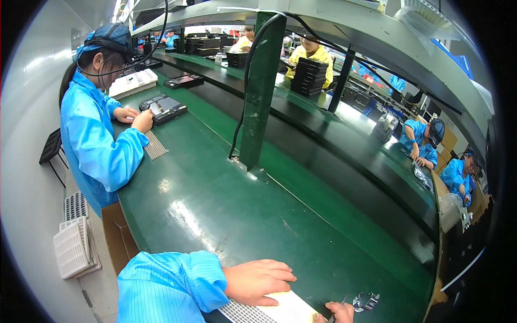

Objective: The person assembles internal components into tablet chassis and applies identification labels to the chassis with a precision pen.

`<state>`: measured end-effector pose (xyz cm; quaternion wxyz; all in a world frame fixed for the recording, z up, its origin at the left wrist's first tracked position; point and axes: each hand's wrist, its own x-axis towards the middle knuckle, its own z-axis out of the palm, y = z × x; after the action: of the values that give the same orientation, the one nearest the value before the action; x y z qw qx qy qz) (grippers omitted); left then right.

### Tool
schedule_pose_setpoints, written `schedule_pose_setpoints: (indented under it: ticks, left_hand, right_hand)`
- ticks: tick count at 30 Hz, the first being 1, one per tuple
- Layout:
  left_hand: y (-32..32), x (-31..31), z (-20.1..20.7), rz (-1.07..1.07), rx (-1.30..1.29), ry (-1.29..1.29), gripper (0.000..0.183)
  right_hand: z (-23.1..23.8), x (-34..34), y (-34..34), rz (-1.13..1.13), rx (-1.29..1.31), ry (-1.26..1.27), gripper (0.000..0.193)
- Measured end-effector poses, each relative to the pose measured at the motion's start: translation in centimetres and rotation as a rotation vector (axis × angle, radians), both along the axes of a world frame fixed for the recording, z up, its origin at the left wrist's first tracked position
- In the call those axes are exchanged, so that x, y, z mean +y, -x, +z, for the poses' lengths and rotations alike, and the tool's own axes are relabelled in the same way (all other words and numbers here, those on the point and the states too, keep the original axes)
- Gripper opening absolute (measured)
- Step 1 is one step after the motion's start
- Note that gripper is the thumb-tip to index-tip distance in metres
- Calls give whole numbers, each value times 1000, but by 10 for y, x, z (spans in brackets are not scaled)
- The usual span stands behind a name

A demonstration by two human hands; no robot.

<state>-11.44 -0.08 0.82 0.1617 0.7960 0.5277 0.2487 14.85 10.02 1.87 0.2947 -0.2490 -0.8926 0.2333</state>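
Observation:
My left hand point(258, 281) lies with its fingers stretched out over a pale yellow sheet point(293, 308) near the bottom edge of the view. Partly under that sheet is a white tray with a grid of small cells point(245, 313). At the lower edge, my right hand point(340, 311) is closed around a thin, dark, pointed tool point(343, 299); only its fingers show, beside the sheet's right end. Whether the tool is a pair of tweezers is too small to tell. Just right of that hand sits a small shiny, crumpled dark-and-clear piece point(366, 301) on the green bench.
The green bench point(215, 204) stretches away, with a green post point(261, 97) and black cable rising from it. At the left, a person in blue point(97, 129) works on a black tray point(163, 109). White grid trays point(72, 250) lie on the floor. Other people sit beyond the dark belt point(344, 156).

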Motion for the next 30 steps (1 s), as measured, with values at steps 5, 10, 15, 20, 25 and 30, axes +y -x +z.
schedule_pose_setpoints:
  ticks: [5,10,15,20,25,30]
  left_hand:
    - [1,3,-1,-49,-25,-22,36]
    - [7,3,3,39,38,-32,35]
    - [6,10,15,26,55,-47,36]
    - [6,8,20,66,123,26,36]
    - [3,12,14,51,117,-42,37]
    - [3,10,13,44,126,-58,36]
  right_hand:
    - [2,-2,3,-42,-22,66,34]
    - [6,0,10,-74,-76,158,35]
    - [3,5,9,-109,-75,178,31]
    - [1,11,12,1,-130,169,31]
    - [-4,9,6,-16,-80,164,32]
    - [-5,8,5,0,-98,196,32]
